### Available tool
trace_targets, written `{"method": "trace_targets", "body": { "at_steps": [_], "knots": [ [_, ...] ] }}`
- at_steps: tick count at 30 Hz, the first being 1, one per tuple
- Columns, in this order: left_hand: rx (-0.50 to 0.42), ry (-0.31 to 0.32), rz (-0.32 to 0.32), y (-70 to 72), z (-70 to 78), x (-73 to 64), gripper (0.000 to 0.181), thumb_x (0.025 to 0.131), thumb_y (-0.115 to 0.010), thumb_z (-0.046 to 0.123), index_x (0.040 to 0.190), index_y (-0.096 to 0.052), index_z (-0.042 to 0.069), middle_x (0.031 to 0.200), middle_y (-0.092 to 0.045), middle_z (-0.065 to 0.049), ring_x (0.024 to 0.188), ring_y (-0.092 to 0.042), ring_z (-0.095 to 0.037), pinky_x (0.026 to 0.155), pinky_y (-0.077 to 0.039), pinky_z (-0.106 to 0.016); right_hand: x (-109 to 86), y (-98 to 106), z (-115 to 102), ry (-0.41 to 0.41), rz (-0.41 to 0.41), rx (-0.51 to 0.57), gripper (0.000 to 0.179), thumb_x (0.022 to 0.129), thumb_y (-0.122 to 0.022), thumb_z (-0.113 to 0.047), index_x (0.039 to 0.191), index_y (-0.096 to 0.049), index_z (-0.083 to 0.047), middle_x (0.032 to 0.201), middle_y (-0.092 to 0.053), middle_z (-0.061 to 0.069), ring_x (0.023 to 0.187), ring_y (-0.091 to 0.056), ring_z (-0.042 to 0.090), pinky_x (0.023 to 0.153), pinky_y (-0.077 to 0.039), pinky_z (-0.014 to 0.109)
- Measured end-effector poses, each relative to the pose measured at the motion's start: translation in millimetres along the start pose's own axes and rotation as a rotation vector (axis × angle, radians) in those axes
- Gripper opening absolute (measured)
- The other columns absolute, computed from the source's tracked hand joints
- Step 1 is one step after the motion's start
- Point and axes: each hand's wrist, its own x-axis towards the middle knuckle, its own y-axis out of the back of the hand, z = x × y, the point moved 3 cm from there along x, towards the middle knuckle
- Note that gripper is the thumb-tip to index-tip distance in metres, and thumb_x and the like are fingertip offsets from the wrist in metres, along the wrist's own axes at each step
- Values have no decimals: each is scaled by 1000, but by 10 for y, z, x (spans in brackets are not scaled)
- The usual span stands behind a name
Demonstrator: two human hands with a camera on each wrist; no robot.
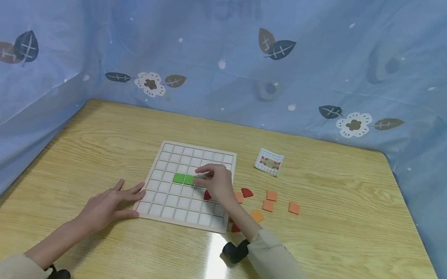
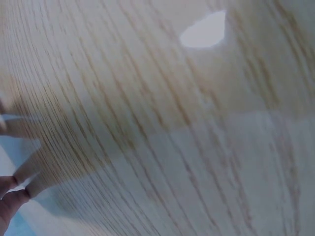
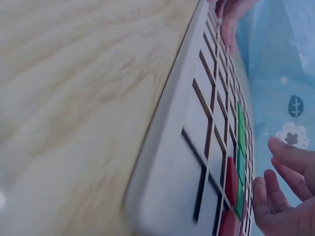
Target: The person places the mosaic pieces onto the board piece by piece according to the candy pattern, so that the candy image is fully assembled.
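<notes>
A white grid board (image 1: 162, 210) in a pale wooden frame lies on the table. Green square tiles (image 1: 178, 178) form a row across its middle, and a red piece (image 1: 207, 195) sits just below their right end. My right hand (image 1: 218, 184) hovers over that end, partly covering it. In the right wrist view the thumb and fingers of this hand (image 3: 290, 196) are apart, nothing visible between them, beside the green tiles (image 3: 240, 147) and red piece (image 3: 230, 182). My left hand (image 1: 104, 206) rests with spread fingers at the board's lower left edge; only some fingertips (image 2: 17, 196) show in its wrist view.
Right of the board lie several loose orange squares (image 1: 294, 208) and red rounded pieces (image 1: 247, 193), some partly behind the right forearm. A small pattern card (image 1: 261, 167) lies beyond them. Blue patterned cloth (image 1: 228, 45) hangs behind the wooden table (image 1: 343, 232).
</notes>
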Motion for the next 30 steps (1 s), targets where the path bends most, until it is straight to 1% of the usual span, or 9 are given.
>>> {"method": "trace_targets", "body": {
  "at_steps": [4, 7, 11, 14, 17, 20, 23, 26, 30],
  "knots": [
    [5, 3, 0, 1, -24, 1, 63, 81, -72, 36, 135, -56, 9, 146, -41, -9, 132, -25, -56, 47, -41, -35, -118, 187, 72, -60, 33, 98, 17, 78, -78, -3, 95, -74, 1, 82, -69, 10, 73, -62, 19, 64, -48, 23],
    [12, 4, -6, -8, -36, 1, 64, 81, -71, 39, 135, -56, 9, 146, -41, -8, 131, -26, -56, 49, -42, -36, -231, 355, 130, -120, 59, 151, 19, 80, -76, -2, 99, -73, 1, 91, -70, 12, 79, -65, 21, 69, -51, 26],
    [13, 5, -7, -19, -39, 6, 64, 81, -71, 40, 135, -56, 10, 146, -41, -7, 131, -26, -56, 50, -44, -41, -375, 625, 231, -176, 96, 173, 22, 82, -74, -1, 103, -71, 3, 104, -68, 17, 87, -66, 25, 75, -53, 29],
    [20, 3, 1, -16, -29, 12, 64, 80, -72, 40, 134, -57, 10, 146, -42, -7, 131, -27, -56, 53, -47, -49, -461, 857, 321, -191, 120, 155, 23, 82, -73, 0, 105, -70, 5, 107, -68, 19, 90, -66, 27, 76, -53, 27],
    [27, 1, 3, -12, -15, 14, 64, 80, -72, 41, 134, -57, 10, 145, -43, -7, 131, -28, -55, 54, -47, -50, -555, 1092, 418, -182, 138, 111, 24, 83, -73, 0, 106, -69, 6, 107, -67, 21, 91, -65, 28, 75, -51, 23],
    [14, 2, -3, -19, -17, 12, 64, 80, -72, 40, 134, -57, 10, 146, -42, -8, 131, -27, -56, 49, -45, -44, -663, 1306, 522, -165, 150, 52, 23, 84, -73, -1, 105, -69, 7, 107, -67, 21, 89, -64, 25, 75, -50, 19],
    [9, -1, -5, -21, -24, 17, 64, 80, -72, 39, 135, -56, 9, 146, -41, -8, 131, -26, -57, 49, -45, -42, -759, 1459, 627, -140, 142, -5, 23, 84, -72, -2, 105, -70, 6, 105, -67, 20, 87, -64, 21, 74, -49, 16],
    [12, -2, 0, -20, -33, 19, 64, 81, -72, 38, 135, -56, 9, 146, -41, -9, 131, -26, -57, 50, -45, -41, -823, 1531, 727, -89, 90, -29, 24, 83, -73, -1, 106, -70, 5, 103, -69, 18, 88, -67, 22, 75, -51, 18],
    [-3, 3, 1, -30, -47, 21, 63, 81, -73, 35, 135, -55, 8, 147, -40, -9, 131, -25, -56, 44, -39, -31, -880, 1539, 824, -17, 3, -46, 24, 81, -74, 0, 104, -71, 4, 103, -70, 18, 93, -69, 28, 77, -53, 23]
  ]
}}
